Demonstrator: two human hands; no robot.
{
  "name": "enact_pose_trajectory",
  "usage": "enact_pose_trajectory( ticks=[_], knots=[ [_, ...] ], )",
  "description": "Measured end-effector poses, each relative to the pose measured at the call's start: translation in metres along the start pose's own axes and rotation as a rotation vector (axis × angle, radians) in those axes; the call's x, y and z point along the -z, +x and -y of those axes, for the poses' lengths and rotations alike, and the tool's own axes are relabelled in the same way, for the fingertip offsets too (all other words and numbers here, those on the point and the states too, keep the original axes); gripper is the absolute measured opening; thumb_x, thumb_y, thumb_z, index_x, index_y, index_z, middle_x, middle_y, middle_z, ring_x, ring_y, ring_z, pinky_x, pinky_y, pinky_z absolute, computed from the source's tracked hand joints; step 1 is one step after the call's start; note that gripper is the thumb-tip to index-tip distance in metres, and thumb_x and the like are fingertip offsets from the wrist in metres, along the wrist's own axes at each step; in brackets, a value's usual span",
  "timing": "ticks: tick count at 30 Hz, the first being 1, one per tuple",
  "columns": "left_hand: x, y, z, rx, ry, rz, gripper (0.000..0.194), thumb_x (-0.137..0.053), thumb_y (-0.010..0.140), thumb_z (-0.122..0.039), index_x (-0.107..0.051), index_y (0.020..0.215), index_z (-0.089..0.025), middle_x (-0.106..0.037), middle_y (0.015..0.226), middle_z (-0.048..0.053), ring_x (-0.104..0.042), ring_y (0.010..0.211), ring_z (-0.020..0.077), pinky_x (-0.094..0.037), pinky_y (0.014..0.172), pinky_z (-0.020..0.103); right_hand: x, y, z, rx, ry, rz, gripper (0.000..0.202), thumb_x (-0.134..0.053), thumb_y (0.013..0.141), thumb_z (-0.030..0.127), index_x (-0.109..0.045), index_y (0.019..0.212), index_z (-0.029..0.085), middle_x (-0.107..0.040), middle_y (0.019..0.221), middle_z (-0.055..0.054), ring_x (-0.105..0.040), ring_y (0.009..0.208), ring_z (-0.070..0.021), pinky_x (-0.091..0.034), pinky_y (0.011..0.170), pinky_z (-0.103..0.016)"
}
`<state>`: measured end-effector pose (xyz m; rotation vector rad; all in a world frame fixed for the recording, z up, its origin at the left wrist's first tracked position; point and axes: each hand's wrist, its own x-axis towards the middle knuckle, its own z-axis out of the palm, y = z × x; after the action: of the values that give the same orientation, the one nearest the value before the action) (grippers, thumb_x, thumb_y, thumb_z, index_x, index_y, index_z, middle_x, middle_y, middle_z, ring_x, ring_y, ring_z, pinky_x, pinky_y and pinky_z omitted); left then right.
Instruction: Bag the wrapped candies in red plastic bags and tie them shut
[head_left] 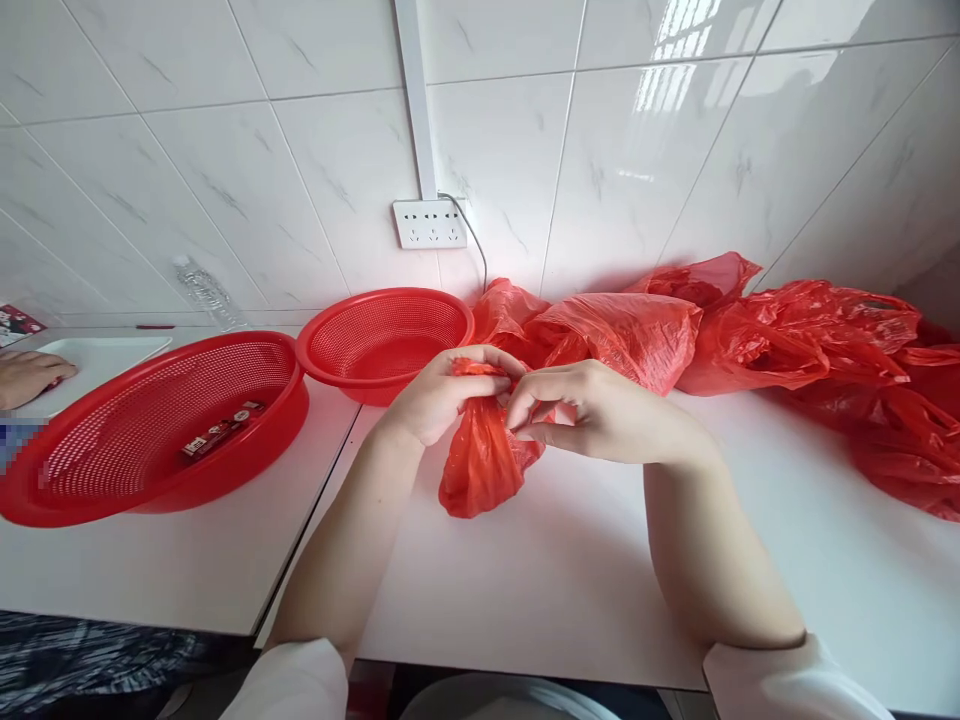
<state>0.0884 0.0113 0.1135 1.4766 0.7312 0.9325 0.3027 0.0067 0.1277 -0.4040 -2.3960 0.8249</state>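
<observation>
In the head view, a small red plastic bag [480, 465] hangs gathered at its neck over the white table [517, 590]. My left hand [446, 395] is closed round the bunched neck, its fingers wrapped over the top. My right hand [577, 405] is beside it, fingers curled and their tips close together at the bag's gathered plastic. Whether those fingertips pinch the plastic is hard to make out. What the bag contains is hidden by the red film. Just behind my hands lies a fuller red plastic bag [622, 335].
More red bags [817, 330] are heaped along the right side. A round red basket [386, 340] stands behind my left hand. Further left, a larger red basket [247, 480] holds a dark printed packet [221, 430]. Another person's hand [34, 378] rests at a white tray [105, 350]. A socket strip [431, 224] is on the wall.
</observation>
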Motion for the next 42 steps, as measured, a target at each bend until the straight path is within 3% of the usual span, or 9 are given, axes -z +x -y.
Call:
enact_pose_trajectory(
  ticks=[3,6,9,12,17,21,27,32,42],
  knots=[
    [-0.006,-0.011,-0.009,-0.101,0.376,0.010,0.017,-0.056,0.077,-0.006,-0.065,0.085,-0.018,-0.066,0.083,0.002,-0.063,0.075,0.0136,-0.051,0.071,0.028,-0.004,0.004,-0.004,-0.060,0.063,-0.253,0.004,-0.064,0.090,0.024,-0.063,0.088,0.022,-0.069,0.084,-0.001,-0.064,0.074,-0.0147,-0.052,0.064,-0.028],
    [-0.016,-0.023,-0.018,-0.205,0.802,0.027,0.023,-0.050,0.071,-0.001,-0.061,0.078,-0.020,-0.063,0.078,-0.001,-0.057,0.069,0.0122,-0.045,0.062,0.026,-0.008,0.007,-0.009,-0.104,0.090,-0.527,0.014,-0.058,0.095,0.036,-0.063,0.096,0.023,-0.069,0.101,-0.005,-0.066,0.092,-0.0189,-0.054,0.080,-0.033],
    [-0.025,-0.029,-0.018,-0.362,1.183,-0.049,0.023,-0.046,0.071,0.001,-0.054,0.069,-0.020,-0.056,0.071,0.000,-0.050,0.066,0.0130,-0.037,0.056,0.027,-0.010,0.010,-0.014,-0.144,0.167,-0.418,0.026,-0.049,0.099,0.040,-0.063,0.117,0.027,-0.065,0.120,-0.006,-0.063,0.110,-0.0211,-0.052,0.094,-0.037],
    [-0.028,-0.029,-0.015,-0.513,1.395,-0.138,0.025,-0.041,0.072,0.004,-0.051,0.070,-0.020,-0.053,0.069,0.000,-0.047,0.064,0.0137,-0.033,0.054,0.028,-0.011,0.012,-0.018,-0.168,0.236,-0.272,0.030,-0.045,0.101,0.039,-0.059,0.126,0.030,-0.065,0.123,-0.004,-0.061,0.114,-0.0203,-0.052,0.099,-0.038],
    [-0.026,-0.027,-0.012,-0.519,1.332,-0.188,0.031,-0.043,0.072,0.004,-0.051,0.089,-0.021,-0.062,0.081,-0.001,-0.053,0.065,0.0121,-0.036,0.055,0.027,-0.011,0.012,-0.019,-0.162,0.179,-0.206,0.029,-0.043,0.101,0.033,-0.061,0.124,0.030,-0.065,0.121,-0.003,-0.061,0.114,-0.0213,-0.051,0.100,-0.040],
    [-0.025,-0.022,-0.010,-0.546,1.270,-0.313,0.023,-0.051,0.077,-0.003,-0.054,0.091,-0.021,-0.062,0.089,0.000,-0.057,0.071,0.0122,-0.040,0.058,0.025,-0.010,0.012,-0.018,-0.166,0.166,-0.174,0.028,-0.047,0.098,0.027,-0.062,0.122,0.027,-0.067,0.117,-0.005,-0.064,0.105,-0.0216,-0.054,0.092,-0.040],
    [-0.016,-0.016,-0.008,-0.619,1.204,-0.455,0.016,-0.056,0.083,-0.009,-0.065,0.087,-0.022,-0.067,0.093,0.002,-0.063,0.080,0.0136,-0.047,0.068,0.025,-0.008,0.012,-0.020,-0.156,0.136,-0.293,0.026,-0.053,0.096,0.027,-0.065,0.118,0.023,-0.069,0.110,-0.006,-0.065,0.098,-0.0198,-0.055,0.086,-0.035],
    [-0.003,-0.016,-0.010,-0.604,1.091,-0.450,0.012,-0.064,0.086,-0.018,-0.074,0.086,-0.024,-0.073,0.085,0.001,-0.065,0.074,0.0135,-0.049,0.068,0.026,-0.005,0.012,-0.023,-0.200,0.046,-0.412,0.023,-0.054,0.094,0.026,-0.071,0.108,0.023,-0.071,0.108,-0.005,-0.066,0.095,-0.0198,-0.054,0.076,-0.030],
    [0.001,-0.016,-0.014,-0.521,1.046,-0.438,0.010,-0.067,0.085,-0.020,-0.076,0.085,-0.023,-0.072,0.079,0.001,-0.060,0.066,0.0128,-0.047,0.063,0.026,-0.004,0.013,-0.024,-0.233,-0.004,-0.435,0.032,-0.048,0.084,0.010,-0.071,0.102,0.021,-0.071,0.103,-0.003,-0.066,0.096,-0.0194,-0.053,0.082,-0.031]
  ],
)
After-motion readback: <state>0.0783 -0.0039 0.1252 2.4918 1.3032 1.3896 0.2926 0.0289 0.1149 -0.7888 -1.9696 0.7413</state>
